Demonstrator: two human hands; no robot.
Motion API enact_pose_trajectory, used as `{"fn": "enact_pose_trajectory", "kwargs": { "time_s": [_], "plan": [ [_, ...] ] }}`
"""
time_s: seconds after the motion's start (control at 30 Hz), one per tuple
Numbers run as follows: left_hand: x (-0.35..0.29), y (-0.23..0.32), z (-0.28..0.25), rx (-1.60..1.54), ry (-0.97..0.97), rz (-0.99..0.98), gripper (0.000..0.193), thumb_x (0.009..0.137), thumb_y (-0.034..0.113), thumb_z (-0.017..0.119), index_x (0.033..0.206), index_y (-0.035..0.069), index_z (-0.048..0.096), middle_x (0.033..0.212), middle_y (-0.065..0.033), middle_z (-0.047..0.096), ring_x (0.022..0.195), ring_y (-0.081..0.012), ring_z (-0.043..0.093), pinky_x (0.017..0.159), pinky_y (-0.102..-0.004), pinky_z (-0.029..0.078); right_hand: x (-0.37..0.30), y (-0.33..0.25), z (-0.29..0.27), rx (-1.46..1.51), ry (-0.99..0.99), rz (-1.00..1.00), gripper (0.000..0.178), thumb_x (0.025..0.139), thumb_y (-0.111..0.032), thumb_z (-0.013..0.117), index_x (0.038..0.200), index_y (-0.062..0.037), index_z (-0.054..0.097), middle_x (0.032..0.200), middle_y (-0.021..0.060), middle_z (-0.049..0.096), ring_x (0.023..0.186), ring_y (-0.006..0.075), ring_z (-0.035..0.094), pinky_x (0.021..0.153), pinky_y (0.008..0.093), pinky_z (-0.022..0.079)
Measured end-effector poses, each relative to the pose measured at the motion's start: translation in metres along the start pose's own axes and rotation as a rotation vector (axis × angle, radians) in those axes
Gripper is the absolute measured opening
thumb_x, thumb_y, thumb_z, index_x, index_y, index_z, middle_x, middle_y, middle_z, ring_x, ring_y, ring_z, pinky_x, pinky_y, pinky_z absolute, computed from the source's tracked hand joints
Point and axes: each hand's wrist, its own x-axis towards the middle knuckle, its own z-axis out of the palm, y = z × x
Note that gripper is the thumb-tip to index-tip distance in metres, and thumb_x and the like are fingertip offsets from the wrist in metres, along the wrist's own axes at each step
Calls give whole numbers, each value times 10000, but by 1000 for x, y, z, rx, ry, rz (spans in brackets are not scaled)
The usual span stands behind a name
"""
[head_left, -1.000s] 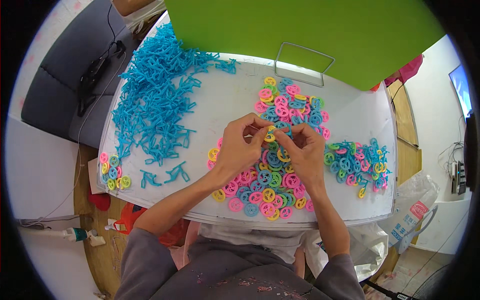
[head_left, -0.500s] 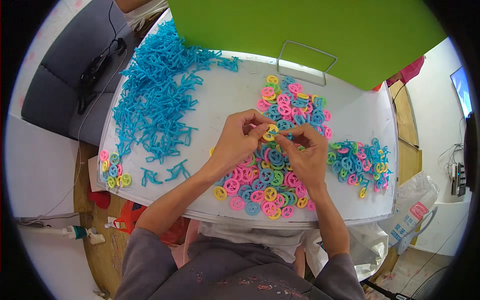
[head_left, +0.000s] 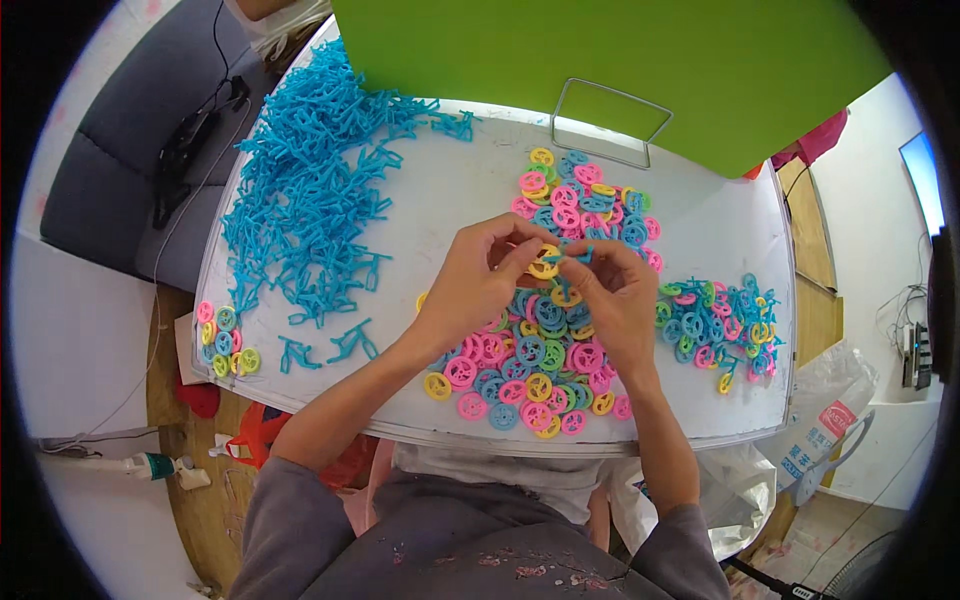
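Over the middle of the table, my left hand (head_left: 484, 278) pinches a small yellow toy wheel (head_left: 542, 268) between thumb and fingers. Close against it, my right hand (head_left: 620, 300) grips a blue plastic frame piece (head_left: 586, 256), partly hidden by the fingers. One end of this piece meets the wheel; I cannot tell whether it passes through the hub. Below and beyond my hands spreads a heap of loose pink, yellow, green and blue wheels (head_left: 515, 370). To the left lies a large pile of blue frame pieces (head_left: 315, 180).
Blue pieces with wheels on them form a pile (head_left: 725, 325) at the table's right. Several wheels (head_left: 227, 340) sit at the left corner. A green panel (head_left: 620, 70) with a wire handle (head_left: 612, 122) stands at the back of the white table (head_left: 440, 190). Plastic bags hang below the right edge.
The blue frame piece shows more plainly between my right fingers, and the yellow wheel has turned a little in my left. Both hands stay in nearly the same place.
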Motion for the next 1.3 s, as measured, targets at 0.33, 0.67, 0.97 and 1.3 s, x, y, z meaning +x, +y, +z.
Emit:
{"fn": "enact_pose_trajectory", "kwargs": {
  "time_s": [0.33,0.67,0.97,1.3],
  "plan": [
    [1,-4,0,-65,68,112,183,944,64,532,1094,-23,592,1008,-86,630,955,-147,624,835,-299,549,7,0,-8,79,-40,40,344,888,-100,645,1210,-11,565,931,51,661,828,78,604,723,204,481],
    [19,1,-86,1059,560,491,259,775,-8,642,1029,38,630,904,-153,587,842,-336,581,701,-397,483,-23,-47,-112,-614,155,-17,196,889,-68,597,1074,-9,624,854,29,622,751,78,552,696,223,451],
    [12,-15,-110,1549,523,123,204,692,86,731,866,35,638,934,-150,607,948,-340,552,753,-467,454,-44,-56,-151,-1080,139,32,346,836,59,504,1150,-53,595,1133,146,570,1044,318,554,892,374,438],
    [7,24,-76,958,382,262,102,766,42,694,819,24,608,828,-115,623,778,-244,591,695,-357,468,1,-53,-60,-808,-6,-317,388,836,51,525,1196,-91,554,1220,101,540,1163,263,512,962,377,411]
  ]
}}
